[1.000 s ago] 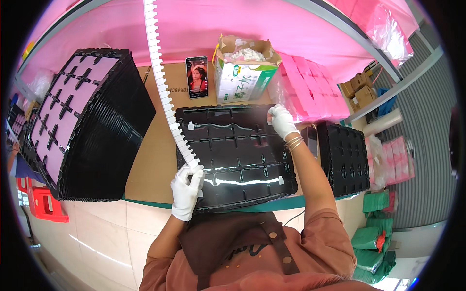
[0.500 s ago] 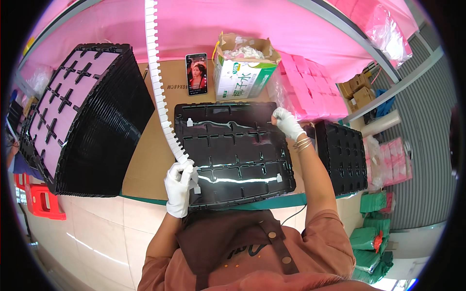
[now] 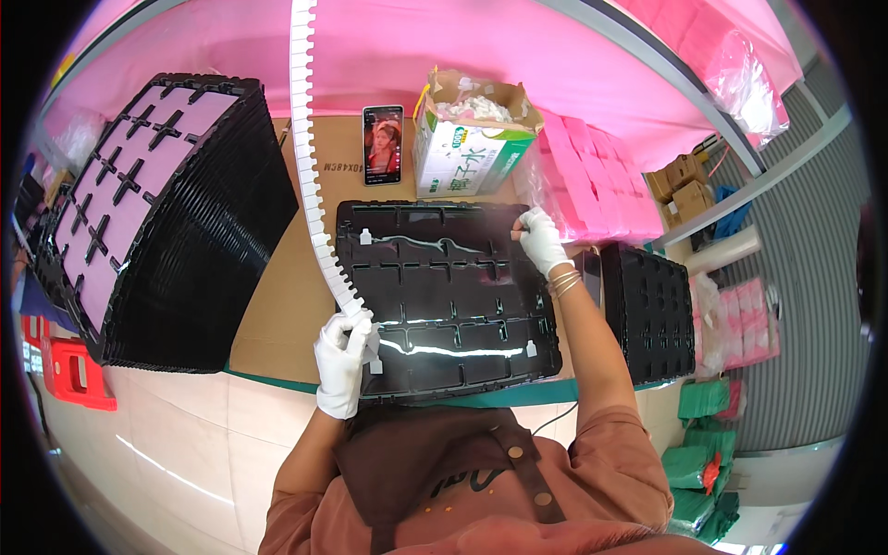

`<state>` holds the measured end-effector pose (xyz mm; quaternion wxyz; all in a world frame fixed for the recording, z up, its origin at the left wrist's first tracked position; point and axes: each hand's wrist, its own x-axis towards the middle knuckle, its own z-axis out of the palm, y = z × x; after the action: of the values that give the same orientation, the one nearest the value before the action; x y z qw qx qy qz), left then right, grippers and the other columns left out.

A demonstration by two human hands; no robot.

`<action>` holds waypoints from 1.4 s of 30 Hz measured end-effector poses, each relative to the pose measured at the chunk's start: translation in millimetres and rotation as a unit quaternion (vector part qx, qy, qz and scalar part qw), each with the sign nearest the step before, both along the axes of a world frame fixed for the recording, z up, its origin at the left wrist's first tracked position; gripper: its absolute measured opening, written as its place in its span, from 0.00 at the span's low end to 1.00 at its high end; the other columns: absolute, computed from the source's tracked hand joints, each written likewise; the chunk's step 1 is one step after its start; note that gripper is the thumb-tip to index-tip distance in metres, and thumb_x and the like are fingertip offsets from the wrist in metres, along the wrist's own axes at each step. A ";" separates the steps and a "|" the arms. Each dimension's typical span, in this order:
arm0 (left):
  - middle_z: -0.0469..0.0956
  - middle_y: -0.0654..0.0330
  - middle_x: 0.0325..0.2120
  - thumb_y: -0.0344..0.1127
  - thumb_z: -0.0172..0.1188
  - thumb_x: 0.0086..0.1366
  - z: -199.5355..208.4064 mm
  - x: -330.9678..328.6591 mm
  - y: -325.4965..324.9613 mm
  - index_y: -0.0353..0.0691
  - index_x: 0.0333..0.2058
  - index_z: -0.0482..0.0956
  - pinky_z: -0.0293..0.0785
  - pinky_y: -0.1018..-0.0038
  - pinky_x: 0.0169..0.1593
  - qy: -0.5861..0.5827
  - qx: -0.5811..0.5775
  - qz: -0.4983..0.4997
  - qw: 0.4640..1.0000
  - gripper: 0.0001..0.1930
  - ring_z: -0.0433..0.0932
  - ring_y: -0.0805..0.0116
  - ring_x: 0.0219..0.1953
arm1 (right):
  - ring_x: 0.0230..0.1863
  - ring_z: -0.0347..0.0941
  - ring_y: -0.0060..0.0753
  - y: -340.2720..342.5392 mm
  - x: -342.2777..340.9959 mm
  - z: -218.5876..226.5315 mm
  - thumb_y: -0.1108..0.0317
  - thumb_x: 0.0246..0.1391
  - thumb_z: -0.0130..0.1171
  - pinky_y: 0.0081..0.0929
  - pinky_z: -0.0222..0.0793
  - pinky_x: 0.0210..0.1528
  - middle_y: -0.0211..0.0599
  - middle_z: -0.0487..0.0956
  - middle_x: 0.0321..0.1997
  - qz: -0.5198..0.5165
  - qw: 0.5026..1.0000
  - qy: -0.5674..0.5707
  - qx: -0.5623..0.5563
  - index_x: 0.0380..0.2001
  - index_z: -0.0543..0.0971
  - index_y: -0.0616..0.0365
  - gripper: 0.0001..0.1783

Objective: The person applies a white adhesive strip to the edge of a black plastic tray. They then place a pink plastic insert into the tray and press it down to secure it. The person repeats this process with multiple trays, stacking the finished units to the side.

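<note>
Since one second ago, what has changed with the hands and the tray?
The right hand slid from the black tray's top right corner slightly down its right edge. The left hand keeps its grip on the white toothed strip at the tray's lower left. Tray, phone and carton stayed.

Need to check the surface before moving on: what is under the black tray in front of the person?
The black tray lies on brown cardboard covering the table; the cardboard shows only beyond its left and far edges. Whatever sits directly beneath the tray is hidden.
</note>
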<state>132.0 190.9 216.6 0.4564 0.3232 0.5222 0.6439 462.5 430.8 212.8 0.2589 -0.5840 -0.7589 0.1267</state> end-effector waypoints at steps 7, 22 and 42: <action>0.78 0.57 0.37 0.26 0.61 0.62 -2.6 0.6 0.6 0.33 0.34 0.80 0.73 0.76 0.43 0.023 0.003 0.000 1.000 0.03 0.76 0.74 0.38 | 0.39 0.76 0.48 6.9 -10.8 10.8 0.76 0.41 0.68 0.37 0.73 0.43 0.45 0.76 0.36 -0.039 0.993 -0.110 -0.028 0.26 0.78 0.58 0.08; 0.78 0.57 0.36 0.26 0.61 0.62 -7.4 -1.0 1.4 0.33 0.34 0.80 0.74 0.76 0.42 0.085 0.021 0.001 0.996 0.03 0.76 0.73 0.37 | 0.44 0.74 0.44 6.6 -1.3 12.5 0.78 0.39 0.67 0.34 0.70 0.47 0.41 0.75 0.38 -0.011 0.996 -0.063 -0.069 0.23 0.79 0.55 0.08; 0.79 0.58 0.33 0.28 0.64 0.60 -4.7 -1.2 0.4 0.34 0.35 0.82 0.72 0.76 0.40 0.132 0.019 0.008 0.991 0.05 0.76 0.73 0.35 | 0.27 0.69 0.31 35.0 -25.3 94.4 0.74 0.48 0.62 0.30 0.69 0.37 0.36 0.74 0.23 0.029 0.983 0.182 -0.006 0.25 0.76 0.60 0.04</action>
<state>130.8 191.2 211.9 0.3719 0.4101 0.5681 0.6089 437.2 465.7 307.2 0.3853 -0.5309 -0.7148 0.2426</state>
